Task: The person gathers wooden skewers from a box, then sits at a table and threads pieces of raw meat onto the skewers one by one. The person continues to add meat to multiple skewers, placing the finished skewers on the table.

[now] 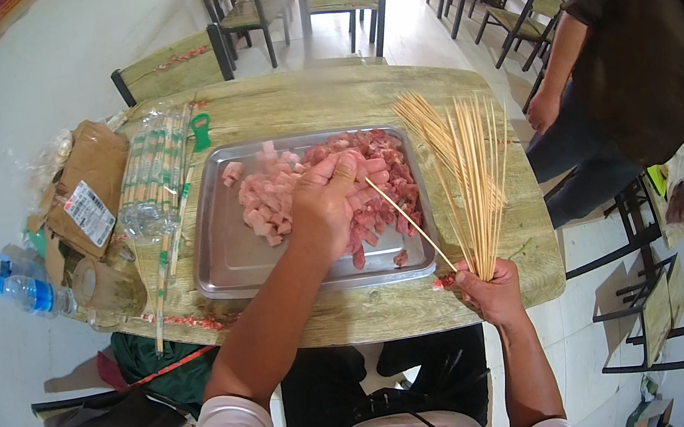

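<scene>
My left hand is above a metal tray, its thumb bent against the fingers. Whether meat lies within that grasp is hard to make out against the meat behind. Pale pink cubes, apparently fat, are heaped in the tray's middle left. Darker red meat pieces fill its right side. Beyond the tray's right front corner, my right hand grips a fanned bundle of bamboo skewers by the lower ends. One single skewer slants from that hand to the fingers of my left hand.
More loose skewers lie behind the bundle. Left of the tray are wrapped chopsticks, a green bottle opener, a cardboard package, a glass jug and a water bottle. A person stands right of the wooden table.
</scene>
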### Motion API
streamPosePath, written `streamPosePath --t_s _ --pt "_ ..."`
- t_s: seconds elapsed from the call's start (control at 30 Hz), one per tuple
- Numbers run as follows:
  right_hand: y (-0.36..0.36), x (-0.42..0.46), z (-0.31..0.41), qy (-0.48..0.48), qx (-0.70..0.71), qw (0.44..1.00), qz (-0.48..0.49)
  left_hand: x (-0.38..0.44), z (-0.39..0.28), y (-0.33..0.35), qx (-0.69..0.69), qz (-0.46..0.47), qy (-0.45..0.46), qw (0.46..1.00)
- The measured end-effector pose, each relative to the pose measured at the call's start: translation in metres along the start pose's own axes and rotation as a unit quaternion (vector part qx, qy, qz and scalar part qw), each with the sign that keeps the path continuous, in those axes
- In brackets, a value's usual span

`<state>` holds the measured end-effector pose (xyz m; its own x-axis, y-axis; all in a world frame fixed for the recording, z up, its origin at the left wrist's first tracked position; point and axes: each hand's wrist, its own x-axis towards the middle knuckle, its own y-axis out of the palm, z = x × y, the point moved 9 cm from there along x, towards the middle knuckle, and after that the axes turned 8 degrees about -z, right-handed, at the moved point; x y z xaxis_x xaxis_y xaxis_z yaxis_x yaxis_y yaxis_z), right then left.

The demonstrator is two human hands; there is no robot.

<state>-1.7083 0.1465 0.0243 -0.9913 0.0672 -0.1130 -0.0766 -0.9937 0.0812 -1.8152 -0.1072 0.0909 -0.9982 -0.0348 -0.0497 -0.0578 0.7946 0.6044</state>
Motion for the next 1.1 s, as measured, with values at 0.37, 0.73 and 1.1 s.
streamPosePath --t_s 0.37,0.73,1.1 --pt "0.008 -0.004 0.003 -0.004 0.009 0.999 0.035 -0.013 0.028 0.013 0.052 0.000 -0.032 0.998" --pt "0.009 -0.005 0.014 -0.083 -0.039 0.994 -0.067 -0.044 0.070 0.040 0.086 0.052 -0.060 0.993" --pt "0.011 -0.002 0.007 -0.060 -0.032 0.993 -0.092 -0.048 0.094 0.045 0.207 0.132 -0.124 0.962"
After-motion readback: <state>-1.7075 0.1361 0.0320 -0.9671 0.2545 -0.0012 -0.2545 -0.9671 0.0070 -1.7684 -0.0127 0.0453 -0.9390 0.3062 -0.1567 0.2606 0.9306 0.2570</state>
